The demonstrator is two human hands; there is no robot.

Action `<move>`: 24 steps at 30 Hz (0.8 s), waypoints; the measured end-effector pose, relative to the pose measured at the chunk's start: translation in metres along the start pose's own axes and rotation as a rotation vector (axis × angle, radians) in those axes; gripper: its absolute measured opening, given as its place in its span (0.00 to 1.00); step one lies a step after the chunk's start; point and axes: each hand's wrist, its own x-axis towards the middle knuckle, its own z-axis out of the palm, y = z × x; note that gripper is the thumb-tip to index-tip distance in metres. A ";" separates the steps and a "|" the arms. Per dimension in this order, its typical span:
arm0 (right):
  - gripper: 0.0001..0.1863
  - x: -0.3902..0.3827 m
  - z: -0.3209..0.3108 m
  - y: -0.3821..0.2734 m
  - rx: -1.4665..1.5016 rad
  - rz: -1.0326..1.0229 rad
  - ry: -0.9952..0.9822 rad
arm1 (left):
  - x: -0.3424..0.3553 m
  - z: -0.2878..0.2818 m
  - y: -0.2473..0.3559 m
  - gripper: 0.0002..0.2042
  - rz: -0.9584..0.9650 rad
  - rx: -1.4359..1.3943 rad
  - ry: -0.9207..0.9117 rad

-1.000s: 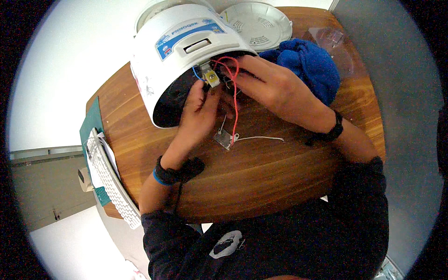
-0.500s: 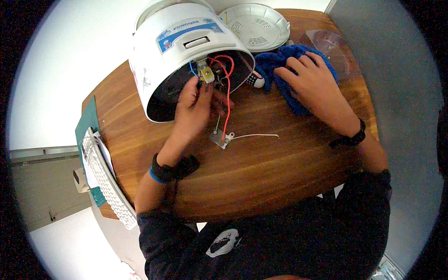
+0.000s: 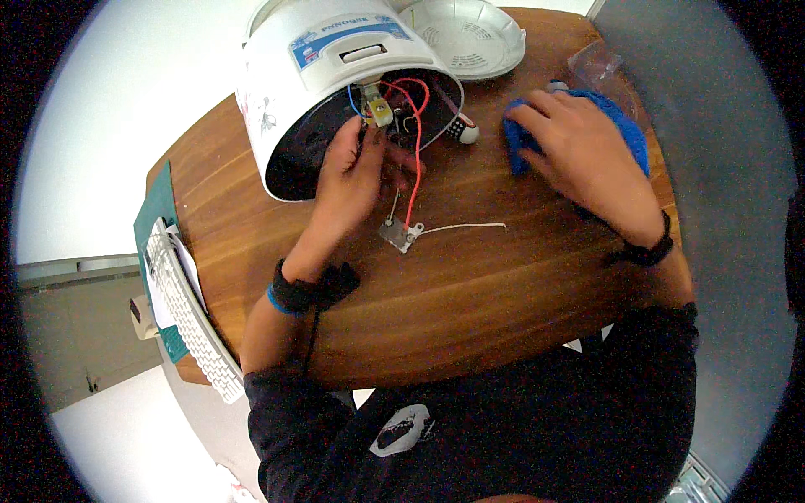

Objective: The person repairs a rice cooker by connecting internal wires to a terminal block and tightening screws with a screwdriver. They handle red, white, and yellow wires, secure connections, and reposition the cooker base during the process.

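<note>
A white rice cooker body [image 3: 277,88] lies on its side, its hollow underside facing me. At the opening, my left hand [image 3: 352,176] pinches a small yellow switch part [image 3: 381,111] on a metal bracket; its other fingers are partly in shadow. A red wire [image 3: 418,159] runs from inside the body to a small metal plate [image 3: 396,235] on the table, which also has a white lead [image 3: 461,225]. At the right, my right hand [image 3: 587,155] is closed over a bunched blue cloth [image 3: 629,130], its fingertips pressed into it.
A round, vented white cover [image 3: 495,50] lies behind the cooker. Beside the opening is a black, white-dotted piece with a rounded white end [image 3: 464,129]. Clear plastic [image 3: 597,60] lies far right. A white keyboard [image 3: 189,306] sits along the left table edge, over a green mat [image 3: 158,197].
My right hand has drawn the blue cloth to the right, away from the cooker, and bunched it. My left hand stays at the switch part. The whole view has shifted slightly.
</note>
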 end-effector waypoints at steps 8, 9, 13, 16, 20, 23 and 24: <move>0.22 0.045 0.082 -0.011 0.303 0.061 0.017 | 0.005 0.001 0.003 0.11 0.074 0.080 -0.008; 0.23 0.047 0.093 -0.008 0.319 0.030 0.080 | 0.005 0.003 0.003 0.11 0.056 0.064 0.007; 0.21 0.043 0.097 -0.003 0.293 0.105 0.020 | 0.009 0.002 -0.001 0.11 0.044 0.077 0.015; 0.18 0.030 0.085 0.006 0.352 0.087 -0.071 | 0.009 -0.003 -0.005 0.08 -0.012 0.098 0.029; 0.20 0.012 0.045 0.010 0.483 0.250 -0.271 | 0.004 -0.006 -0.002 0.08 0.044 0.164 0.076; 0.19 -0.002 0.033 0.016 0.452 0.292 -0.190 | 0.002 -0.012 0.002 0.08 0.021 0.275 0.092; 0.19 -0.006 0.029 0.019 0.411 0.312 -0.162 | 0.002 -0.011 0.004 0.08 0.047 0.311 0.107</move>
